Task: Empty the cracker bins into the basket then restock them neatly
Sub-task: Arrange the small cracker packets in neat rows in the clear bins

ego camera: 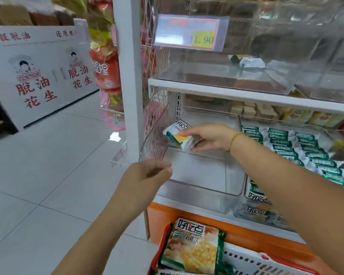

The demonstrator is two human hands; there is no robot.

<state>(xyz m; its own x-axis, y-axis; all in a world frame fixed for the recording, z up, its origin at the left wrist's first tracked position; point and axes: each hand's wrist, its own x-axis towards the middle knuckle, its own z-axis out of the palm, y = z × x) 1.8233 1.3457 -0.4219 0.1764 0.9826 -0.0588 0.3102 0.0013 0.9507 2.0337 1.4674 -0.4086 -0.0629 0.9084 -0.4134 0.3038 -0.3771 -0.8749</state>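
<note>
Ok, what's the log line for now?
right hand: grips green-and-white cracker packets | where: inside clear plastic bin | left hand: holds nothing | red basket: packets inside

The near-empty bin (199,175) is sitting on the lower shelf (179,204). At its back left, the right hand (209,137) is holding a cracker packet (177,133). Right of this bin, a full bin (256,215) is standing; before and below it, the basket (244,260) is carrying packets (193,249); above it, a price tag (191,32) is hanging.

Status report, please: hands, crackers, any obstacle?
Right hand grips cracker packets inside clear bin. Left hand free, holds nothing. No obstacle seen.
</note>
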